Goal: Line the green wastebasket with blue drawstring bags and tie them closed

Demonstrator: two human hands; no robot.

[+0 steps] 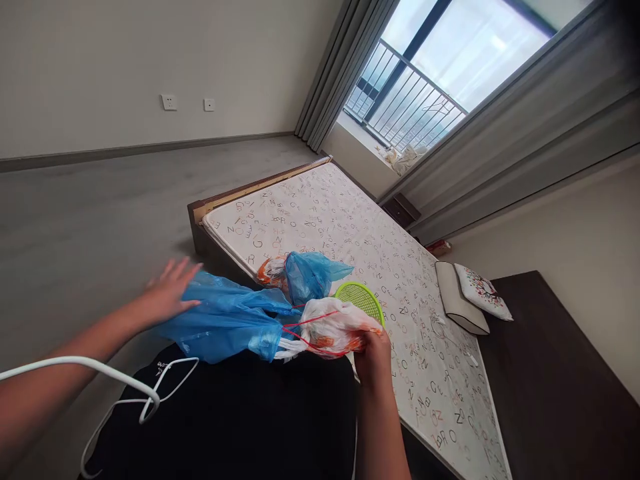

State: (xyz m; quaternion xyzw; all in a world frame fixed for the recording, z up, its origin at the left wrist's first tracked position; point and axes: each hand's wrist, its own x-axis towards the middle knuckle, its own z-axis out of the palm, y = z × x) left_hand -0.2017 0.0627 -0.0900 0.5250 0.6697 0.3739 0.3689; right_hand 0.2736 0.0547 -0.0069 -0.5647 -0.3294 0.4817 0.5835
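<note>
My right hand [376, 357] grips the end of a bunched white plastic bag with orange print [333, 323]. Thin red cords run across that bag and into the mouth of a translucent blue plastic bag [225, 317], stretched out to the left. Beside the blue bag's far end is my left hand [173, 290], slightly blurred, its fingers spread apart; whether the palm touches the plastic I cannot tell. Just beyond, on the bed's edge, sit a knotted blue bag [310, 273], another white-and-orange bag [273, 273] and a lime-green mesh basket [361, 298], partly covered.
The letter-printed mattress [320, 207] lies in a dark bed frame [195, 233] in front of me. Two pillows [463, 297] rest near the headboard [545, 353]. A white cable [75, 360] loops over my left arm and lap. Grey curtains [330, 73] flank the window.
</note>
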